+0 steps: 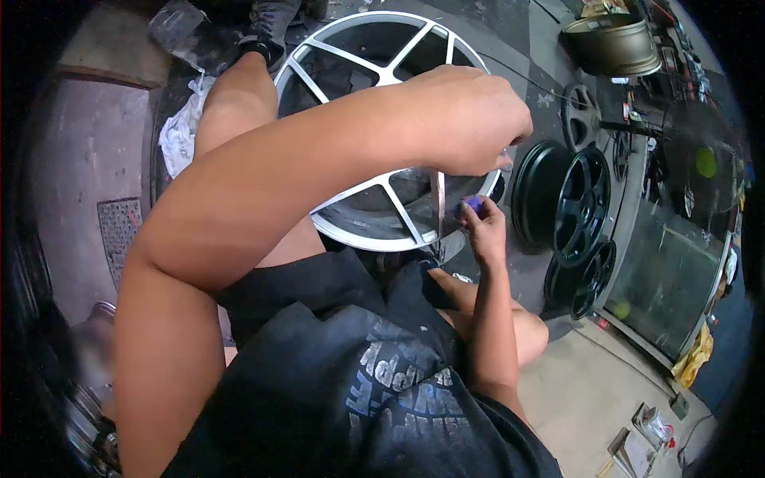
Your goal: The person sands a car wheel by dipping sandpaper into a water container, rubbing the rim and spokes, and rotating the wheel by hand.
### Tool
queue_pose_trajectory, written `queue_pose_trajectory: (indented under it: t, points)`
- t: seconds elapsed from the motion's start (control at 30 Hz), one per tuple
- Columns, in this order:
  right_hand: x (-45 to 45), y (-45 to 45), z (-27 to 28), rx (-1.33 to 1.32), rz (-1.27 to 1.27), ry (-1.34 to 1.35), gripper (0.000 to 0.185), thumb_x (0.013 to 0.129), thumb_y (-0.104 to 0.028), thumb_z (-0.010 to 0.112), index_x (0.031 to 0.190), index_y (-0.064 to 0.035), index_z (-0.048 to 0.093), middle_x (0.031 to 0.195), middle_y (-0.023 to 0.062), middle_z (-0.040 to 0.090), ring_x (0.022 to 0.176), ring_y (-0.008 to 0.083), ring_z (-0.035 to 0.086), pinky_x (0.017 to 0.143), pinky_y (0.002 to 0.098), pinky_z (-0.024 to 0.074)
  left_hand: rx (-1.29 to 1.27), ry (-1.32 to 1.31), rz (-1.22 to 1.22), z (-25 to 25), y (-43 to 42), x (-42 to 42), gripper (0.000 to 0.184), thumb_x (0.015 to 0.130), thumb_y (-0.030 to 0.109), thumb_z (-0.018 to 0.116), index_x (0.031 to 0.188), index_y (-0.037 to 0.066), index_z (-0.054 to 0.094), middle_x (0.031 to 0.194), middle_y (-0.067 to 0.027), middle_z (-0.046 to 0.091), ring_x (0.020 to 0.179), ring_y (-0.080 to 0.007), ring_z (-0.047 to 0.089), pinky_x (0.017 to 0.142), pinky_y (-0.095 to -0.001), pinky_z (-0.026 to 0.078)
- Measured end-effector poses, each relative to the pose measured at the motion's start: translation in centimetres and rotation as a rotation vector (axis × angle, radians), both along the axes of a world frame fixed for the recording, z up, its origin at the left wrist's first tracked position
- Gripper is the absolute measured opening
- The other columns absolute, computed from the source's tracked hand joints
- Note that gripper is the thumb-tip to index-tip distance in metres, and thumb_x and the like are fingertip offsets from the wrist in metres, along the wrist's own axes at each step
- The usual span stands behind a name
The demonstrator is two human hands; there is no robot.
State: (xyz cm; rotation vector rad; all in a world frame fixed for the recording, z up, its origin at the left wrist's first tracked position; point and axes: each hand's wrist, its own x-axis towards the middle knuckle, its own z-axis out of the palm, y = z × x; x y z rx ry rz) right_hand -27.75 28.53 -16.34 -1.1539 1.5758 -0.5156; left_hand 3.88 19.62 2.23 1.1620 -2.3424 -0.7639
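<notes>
A large silver multi-spoke wheel rim (386,191) lies at my legs, with dark shapes showing between its spokes. My left arm crosses over it, and my left hand (478,119) is above its right side, fingers curled down; what they hold, if anything, is hidden. Just below, at the rim's lower right edge, my right hand (484,225) pinches a small purple object (472,205). One spoke (437,203) beside that object looks brownish.
Dark wheels (586,203) stand to the right, with a bronze wheel (612,45) at the top right. Beyond them is a glass-like panel (665,275). White cloth (183,127) and clear plastic (187,33) lie at the upper left. A yellow cloth (693,356) is far right.
</notes>
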Motion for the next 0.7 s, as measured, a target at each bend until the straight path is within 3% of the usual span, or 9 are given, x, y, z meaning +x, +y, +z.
queue_pose_trajectory:
  t: [0.2,0.27,0.3,0.37,0.5,0.6,0.67,0.7]
  points:
    - [1.7,2.1,0.5,-0.021,0.031,0.247,0.021,0.092,-0.013,0.076,0.102,0.0019,0.065,0.084,0.0081,0.071,0.074,0.0131,0.063,0.069,0.0299,0.051,-0.061,-0.002,-0.005,-1.1,-0.3,-1.7,0.027,0.085,0.023,0.077,0.106,0.005,0.075,0.094,-0.0182,0.074,0.091,-0.0376,0.073,0.081,-0.0459,0.058]
    - [2.2,2.2,0.9,-0.035,0.078,0.302,0.015,0.094,-0.012,0.074,0.1,-0.0016,0.064,0.081,0.0036,0.068,0.065,0.0103,0.061,0.057,0.0294,0.0475,-0.055,-0.026,-0.004,-1.0,-0.4,-1.7,0.028,0.085,0.023,0.077,0.107,0.005,0.075,0.095,-0.0188,0.074,0.092,-0.0372,0.073,0.082,-0.0456,0.058]
    - [2.7,2.0,1.3,-0.032,0.085,0.304,0.015,0.094,-0.012,0.074,0.1,-0.0016,0.064,0.081,0.0036,0.068,0.065,0.0103,0.061,0.057,0.0294,0.0475,-0.051,-0.024,0.002,-1.0,-0.4,-1.6,0.028,0.085,0.023,0.077,0.107,0.005,0.075,0.095,-0.0188,0.074,0.092,-0.0372,0.073,0.082,-0.0456,0.058]
    - [3.7,1.6,1.9,-0.06,0.177,0.381,0.021,0.09,-0.014,0.078,0.096,0.0013,0.064,0.085,0.0115,0.072,0.073,0.0168,0.064,0.07,0.0328,0.0516,-0.016,-0.019,-0.017,-0.9,-0.6,-1.3,0.029,0.085,0.025,0.077,0.106,0.005,0.075,0.095,-0.0197,0.074,0.093,-0.0376,0.073,0.082,-0.0458,0.059]
    - [5.1,0.6,0.2,-0.12,0.253,0.456,0.023,0.088,-0.014,0.079,0.098,0.0012,0.064,0.085,0.0156,0.072,0.074,0.0246,0.067,0.072,0.0363,0.0525,-0.042,-0.009,-0.026,-0.4,-1.0,-1.0,0.028,0.084,0.025,0.077,0.103,0.005,0.076,0.094,-0.0192,0.075,0.092,-0.0387,0.073,0.081,-0.0464,0.059]
    - [7.1,-2.2,-0.6,-0.313,0.258,0.493,0.027,0.085,-0.017,0.08,0.098,0.0008,0.066,0.088,0.0189,0.073,0.085,0.0382,0.071,0.076,0.0423,0.0535,-0.042,-0.028,-0.059,-0.9,-1.7,-1.5,0.027,0.084,0.025,0.077,0.102,0.006,0.076,0.094,-0.019,0.075,0.092,-0.0387,0.073,0.08,-0.0466,0.059]
    - [7.0,-3.4,-3.3,-0.318,0.255,0.551,0.029,0.083,-0.017,0.08,0.101,0.0001,0.066,0.092,0.0197,0.073,0.087,0.0378,0.071,0.077,0.0434,0.0535,-0.019,-0.045,-0.051,-1.0,-1.8,-1.6,0.026,0.083,0.025,0.077,0.1,0.006,0.076,0.095,-0.0191,0.075,0.092,-0.0386,0.073,0.08,-0.0466,0.059]
    - [6.7,-3.7,-4.4,-0.395,0.25,0.521,0.026,0.084,-0.014,0.08,0.101,0.0005,0.066,0.088,0.0177,0.072,0.081,0.0312,0.07,0.075,0.0403,0.0537,-0.027,-0.039,-0.047,-1.1,-1.8,-1.4,0.025,0.083,0.025,0.077,0.1,0.006,0.076,0.095,-0.0189,0.075,0.092,-0.0384,0.074,0.08,-0.0467,0.059]
